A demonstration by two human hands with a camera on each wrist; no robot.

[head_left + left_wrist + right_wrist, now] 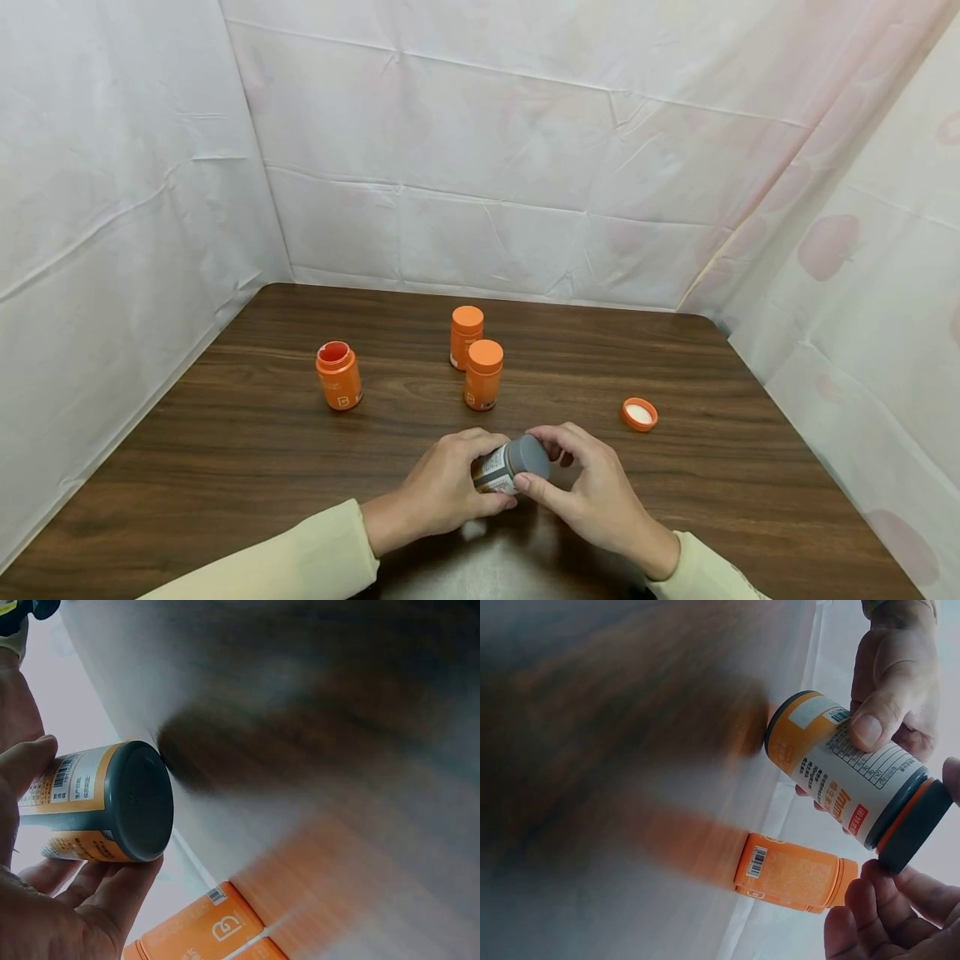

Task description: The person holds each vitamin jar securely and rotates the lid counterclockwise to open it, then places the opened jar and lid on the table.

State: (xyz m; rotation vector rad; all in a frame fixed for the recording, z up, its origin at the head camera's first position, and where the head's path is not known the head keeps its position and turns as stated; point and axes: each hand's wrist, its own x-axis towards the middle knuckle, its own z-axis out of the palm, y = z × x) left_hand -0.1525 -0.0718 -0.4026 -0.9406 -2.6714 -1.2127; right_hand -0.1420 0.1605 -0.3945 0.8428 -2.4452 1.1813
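My left hand grips a grey pill bottle round its body, the bottle tilted over the table with its base resting on or close to the top. Its label is white and orange with black print. At the other end, my right hand pinches the dark grey cap between thumb and fingertips. An orange band shows between cap and bottle body in the right wrist view. The bottle's dark base faces the camera in the left wrist view. Part of the label is hidden behind my left fingers.
Two capped orange bottles, a nearer one and a farther one, stand beyond my hands. An uncapped orange bottle stands to the left. An orange cap lies inside-up at the right on the brown wooden table. White sheets hang around it.
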